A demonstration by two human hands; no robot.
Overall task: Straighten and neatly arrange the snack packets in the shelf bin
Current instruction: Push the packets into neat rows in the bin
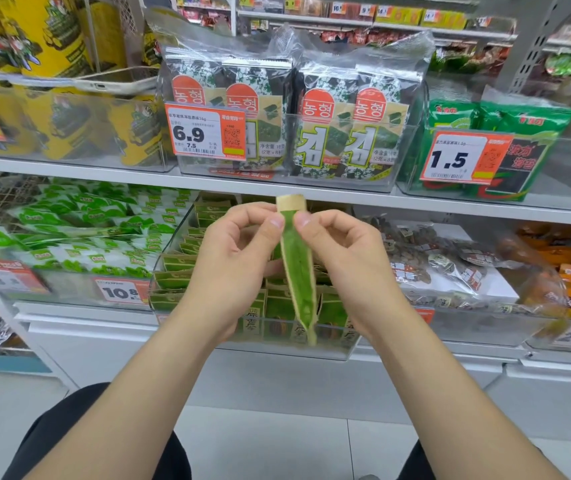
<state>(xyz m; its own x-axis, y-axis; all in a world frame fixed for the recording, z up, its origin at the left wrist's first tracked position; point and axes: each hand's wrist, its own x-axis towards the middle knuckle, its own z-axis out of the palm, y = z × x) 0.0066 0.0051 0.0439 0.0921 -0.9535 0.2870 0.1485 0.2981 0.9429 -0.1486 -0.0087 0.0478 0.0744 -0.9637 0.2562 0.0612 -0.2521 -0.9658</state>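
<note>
— I see the shelf bin (pixel 173 242). Where is the green packet (pixel 297 268)?
— In front of it, edge-on, in the air.
— How will it handle?
— Light and soft, I think. The left hand (pixel 232 258) and right hand (pixel 350 258) pinch its upper edges.

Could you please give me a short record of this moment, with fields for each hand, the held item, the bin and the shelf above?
left hand: pinches the green packet near its top
right hand: pinches the same packet from the other side
green packet: held upright, edge-on to the camera, in front of the clear bin
clear bin: on the lower shelf, holds rows of binned packets in similar green
shelf above: seaweed packs in a clear bin, behind a 6.9 price tag
</note>
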